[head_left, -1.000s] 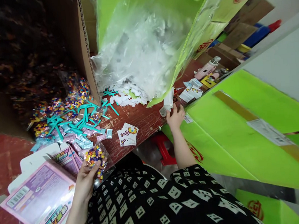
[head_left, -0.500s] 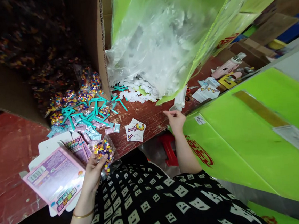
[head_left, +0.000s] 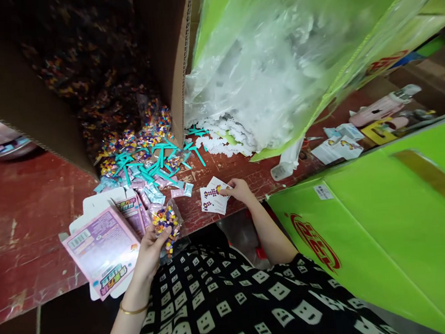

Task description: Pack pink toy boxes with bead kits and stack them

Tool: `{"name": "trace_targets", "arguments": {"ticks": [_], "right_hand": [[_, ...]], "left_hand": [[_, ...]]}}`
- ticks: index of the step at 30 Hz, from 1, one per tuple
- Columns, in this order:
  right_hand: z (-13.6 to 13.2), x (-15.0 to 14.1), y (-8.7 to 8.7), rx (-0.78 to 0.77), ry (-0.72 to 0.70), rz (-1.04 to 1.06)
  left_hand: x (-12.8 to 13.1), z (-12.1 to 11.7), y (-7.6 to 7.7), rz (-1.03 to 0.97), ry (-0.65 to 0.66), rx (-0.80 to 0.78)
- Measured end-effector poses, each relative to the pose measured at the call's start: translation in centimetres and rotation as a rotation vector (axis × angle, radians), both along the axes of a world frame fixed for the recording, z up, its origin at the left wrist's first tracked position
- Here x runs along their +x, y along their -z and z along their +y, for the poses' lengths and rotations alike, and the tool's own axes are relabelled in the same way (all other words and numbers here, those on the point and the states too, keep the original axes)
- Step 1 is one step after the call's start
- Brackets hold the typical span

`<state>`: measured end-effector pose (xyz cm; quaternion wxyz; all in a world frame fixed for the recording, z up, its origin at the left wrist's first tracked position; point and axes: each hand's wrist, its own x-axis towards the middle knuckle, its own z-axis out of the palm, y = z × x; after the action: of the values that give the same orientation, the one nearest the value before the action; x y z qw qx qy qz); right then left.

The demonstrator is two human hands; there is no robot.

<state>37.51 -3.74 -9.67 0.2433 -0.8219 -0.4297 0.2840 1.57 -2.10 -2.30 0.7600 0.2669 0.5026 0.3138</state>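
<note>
My left hand is closed round a clear bag of small coloured beads, just above my lap. My right hand has its thumb and fingers pinched at the right edge of some white printed cards. Those cards lie fanned near the table's front edge and show a purple and yellow pixel pattern. Beside my left hand rest flattened pink and purple boxes. Behind them are small pink and blue sachets and a pile of teal plastic sticks.
A cardboard carton spills bead bags onto the red table. Right of it, a green box holds a plastic bag of white pieces. A pink bottle and yellow tape dispenser stand farther right. Another green box flanks my right arm.
My right hand has moved left from beside the clear plastic piece to the printed cards. The left hand still holds the bead bag. The view has shifted left.
</note>
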Motion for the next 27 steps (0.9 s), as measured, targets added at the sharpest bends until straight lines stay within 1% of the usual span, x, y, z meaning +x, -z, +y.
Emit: {"name": "trace_targets", "arguments": {"ticks": [5,8,12,17,22,24,27], "right_hand": [[0.7,0.4,-0.7,0.051,-0.125,-0.029],[0.7,0.2,-0.6,0.085,-0.11,-0.043],[0.6,0.5,-0.4,0.075,-0.055,-0.041],[0.9,1.2,-1.3,0.072,-0.141,-0.066],[1.1,0.6,-2.1,0.123,-0.189,-0.073],[1.0,0.6,-2.4,0.173,-0.125,-0.073],[0.9,1.1,-2.9,0.223,0.027,-0.055]], "left_hand": [[-0.1,0.0,0.6,-0.027,-0.004,0.023],[0.0,0.1,0.9,-0.046,-0.008,0.027],[0.1,0.2,0.7,-0.043,-0.005,0.017],[0.0,0.3,0.3,-0.053,0.003,0.021],[0.0,0.3,0.6,-0.053,-0.016,0.003],[0.0,0.3,0.7,-0.052,-0.022,-0.005],[0.0,0.4,0.5,-0.057,-0.014,-0.026]]}}
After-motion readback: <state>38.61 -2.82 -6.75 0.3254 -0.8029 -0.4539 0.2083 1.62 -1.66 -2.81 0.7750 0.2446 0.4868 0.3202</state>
